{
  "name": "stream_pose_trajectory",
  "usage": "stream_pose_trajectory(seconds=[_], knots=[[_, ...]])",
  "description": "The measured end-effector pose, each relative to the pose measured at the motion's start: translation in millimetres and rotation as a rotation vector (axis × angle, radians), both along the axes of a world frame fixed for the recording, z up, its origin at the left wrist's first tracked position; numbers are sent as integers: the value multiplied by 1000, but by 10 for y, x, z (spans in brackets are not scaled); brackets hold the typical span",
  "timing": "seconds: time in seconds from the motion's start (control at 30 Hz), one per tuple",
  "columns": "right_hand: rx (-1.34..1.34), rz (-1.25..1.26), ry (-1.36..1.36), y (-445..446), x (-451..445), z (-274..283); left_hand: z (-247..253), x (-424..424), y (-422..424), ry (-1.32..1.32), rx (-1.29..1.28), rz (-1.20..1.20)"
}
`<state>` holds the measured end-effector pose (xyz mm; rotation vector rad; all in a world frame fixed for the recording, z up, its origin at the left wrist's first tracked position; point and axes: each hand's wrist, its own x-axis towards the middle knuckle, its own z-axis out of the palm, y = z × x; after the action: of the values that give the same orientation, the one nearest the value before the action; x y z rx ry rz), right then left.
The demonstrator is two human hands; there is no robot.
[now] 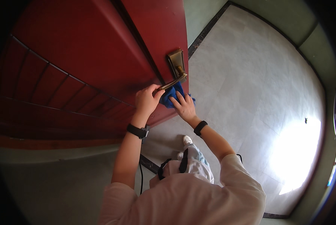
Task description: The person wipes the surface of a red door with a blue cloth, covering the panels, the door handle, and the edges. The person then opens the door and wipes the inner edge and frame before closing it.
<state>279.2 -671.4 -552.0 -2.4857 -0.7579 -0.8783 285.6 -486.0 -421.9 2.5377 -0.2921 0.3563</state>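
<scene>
A brass-coloured lever door handle (172,83) juts from its backplate (176,60) near the edge of a red door (100,50). My left hand (148,98) grips the free end of the lever between thumb and fingers. Just below the lever, my right hand (184,105) holds a bunched blue cloth (169,98), its fingers spread over the fabric. Part of the cloth lies against the underside of the lever. The palm side of my right hand is hidden.
The red door fills the upper left, with grooved lines across its panel. Grey tiled floor (241,84) stretches to the right, with a bright patch of light. Dark skirting (210,31) runs along the green-grey walls. A black cable (141,177) hangs beside my body.
</scene>
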Motion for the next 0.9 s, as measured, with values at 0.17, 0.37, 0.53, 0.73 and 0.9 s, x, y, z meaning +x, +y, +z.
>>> stream_pose_trajectory(seconds=[0.17, 0.37, 0.53, 0.73, 0.9], knots=[[106, -19, 1, 272, 232, 131, 104, -104, -129, -335, 359, 104], [41, -55, -84, 343, 276, 302, 125, -158, -135, -284, 307, 131], [-111, -105, 162, 175, 125, -51, 82, -132, -103, -237, 280, 117], [-21, 62, 170, -421, -347, 404, -15, -68, 46, -101, 91, 30], [130, 20, -41, -395, -190, 937, -291, 65, 239, 356, -842, 45]])
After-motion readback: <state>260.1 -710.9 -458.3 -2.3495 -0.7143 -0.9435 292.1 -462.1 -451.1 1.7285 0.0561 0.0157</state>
